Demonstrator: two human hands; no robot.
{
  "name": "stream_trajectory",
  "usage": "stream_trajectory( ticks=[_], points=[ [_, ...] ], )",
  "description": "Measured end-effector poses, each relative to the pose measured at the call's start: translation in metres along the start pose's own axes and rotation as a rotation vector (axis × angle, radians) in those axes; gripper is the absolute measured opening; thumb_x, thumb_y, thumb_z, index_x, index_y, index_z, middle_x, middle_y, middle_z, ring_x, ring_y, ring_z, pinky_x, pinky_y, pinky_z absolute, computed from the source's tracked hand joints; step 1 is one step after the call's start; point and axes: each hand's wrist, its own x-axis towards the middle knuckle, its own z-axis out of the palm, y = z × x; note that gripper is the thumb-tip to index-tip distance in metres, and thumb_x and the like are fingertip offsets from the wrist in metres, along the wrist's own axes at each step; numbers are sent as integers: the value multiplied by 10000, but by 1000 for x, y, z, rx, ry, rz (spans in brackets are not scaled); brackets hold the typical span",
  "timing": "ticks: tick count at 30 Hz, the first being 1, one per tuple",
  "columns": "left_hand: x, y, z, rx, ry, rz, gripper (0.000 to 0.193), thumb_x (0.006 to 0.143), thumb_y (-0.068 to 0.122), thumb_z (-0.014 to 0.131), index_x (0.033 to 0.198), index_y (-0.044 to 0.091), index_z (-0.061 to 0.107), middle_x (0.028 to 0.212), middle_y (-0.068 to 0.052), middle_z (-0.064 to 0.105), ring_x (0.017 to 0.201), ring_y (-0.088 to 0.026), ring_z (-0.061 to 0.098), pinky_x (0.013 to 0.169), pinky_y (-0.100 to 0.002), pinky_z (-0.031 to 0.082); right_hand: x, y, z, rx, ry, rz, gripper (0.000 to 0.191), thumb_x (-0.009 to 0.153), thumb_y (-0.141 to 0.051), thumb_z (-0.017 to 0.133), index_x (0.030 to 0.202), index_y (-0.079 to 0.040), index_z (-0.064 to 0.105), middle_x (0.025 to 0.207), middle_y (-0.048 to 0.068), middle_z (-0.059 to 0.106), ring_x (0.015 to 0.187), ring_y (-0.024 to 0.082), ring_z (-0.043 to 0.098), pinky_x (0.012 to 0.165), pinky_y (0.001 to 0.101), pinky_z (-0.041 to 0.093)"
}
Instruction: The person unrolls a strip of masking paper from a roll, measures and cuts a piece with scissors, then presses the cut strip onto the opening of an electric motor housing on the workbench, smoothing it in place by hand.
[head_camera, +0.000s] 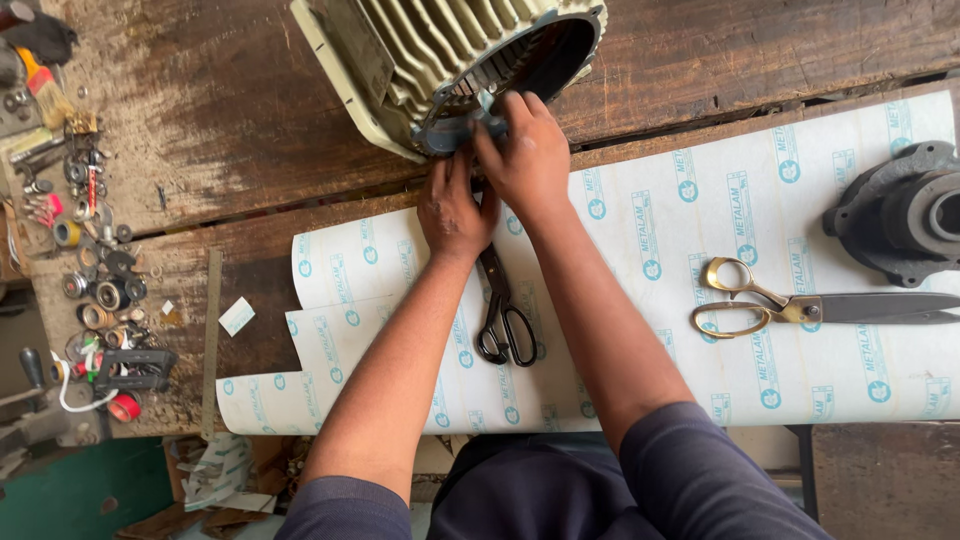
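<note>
Black scissors (503, 318) lying close under both wrists, left hand (452, 212) and right hand (528, 158) pinching at finned motor housing (455, 68) rim on workbench (220, 130): likely snag, maybe slip.

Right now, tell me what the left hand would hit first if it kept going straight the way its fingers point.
The left hand points up the bench toward the finned motor housing; its rim looks like the first thing met, though the right hand is pressed close beside it.

Bare forearms, bare hands (495, 180) without rings or gloves, short dark grey-blue sleeves, matching dark shirt
</note>
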Motion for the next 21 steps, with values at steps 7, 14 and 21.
stream_trajectory(
  ticks=[7,14,21],
  points=[
    [-2,3,-1,-37,35,27,562,910,265,686,1444,153,550,1203,-134,633,1049,-349,690,842,-474,570,-13,8,1,3,-3,34,150,914,-160,724,936,-58,616,903,132,650,870,382,654,724,497,514],
    [-5,1,3,-36,56,20,542,933,290,698,1437,165,543,1191,-132,637,1048,-360,693,828,-475,575,-9,18,20,79,65,-43,101,882,-67,692,946,-49,615,924,157,634,895,403,637,760,504,516],
    [-4,6,2,1,24,-32,542,934,338,723,1426,184,557,1190,-143,645,1059,-387,685,844,-506,560,-2,15,20,125,120,-44,104,907,-80,693,992,-57,637,955,144,644,914,393,646,767,492,517]
  ],
)
